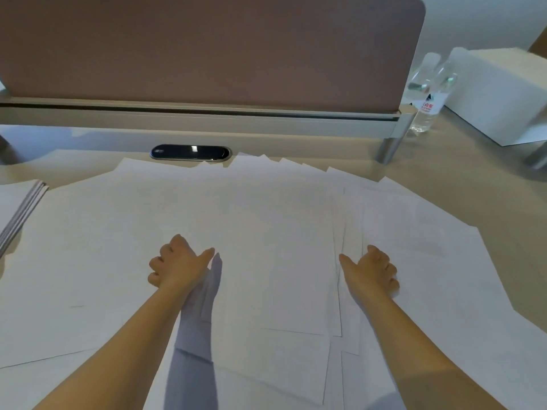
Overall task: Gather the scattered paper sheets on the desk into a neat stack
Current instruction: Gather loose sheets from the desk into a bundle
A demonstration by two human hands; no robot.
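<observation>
A head-worn view looks down on a desk (461, 184) almost covered with white sheets (266, 220), fanned and overlapping from the left edge of the frame to the lower right. Their far corners spread in a jagged row just below a dark oval cable port (191, 152) at upper centre.

Two bare forearms reach in from the bottom. The left hand (177, 263) sits left of centre, fingers curled under into a loose fist with the thumb stretched out to the right; it rests on the paper and has hold of nothing that can be seen. The right hand (374, 269) sits right of centre, mirroring it: fingers curled, thumb pointing left, knuckles on the sheets, beside the edge of a narrower overlapping pile. Whether its fingers catch a sheet's edge cannot be told.

A brown divider panel (207, 48) fills the top of the frame. At far left lies a separate stack (20, 208) with its edges showing. At upper right stand clear water bottles (429, 93) beside a white box (503, 93).
</observation>
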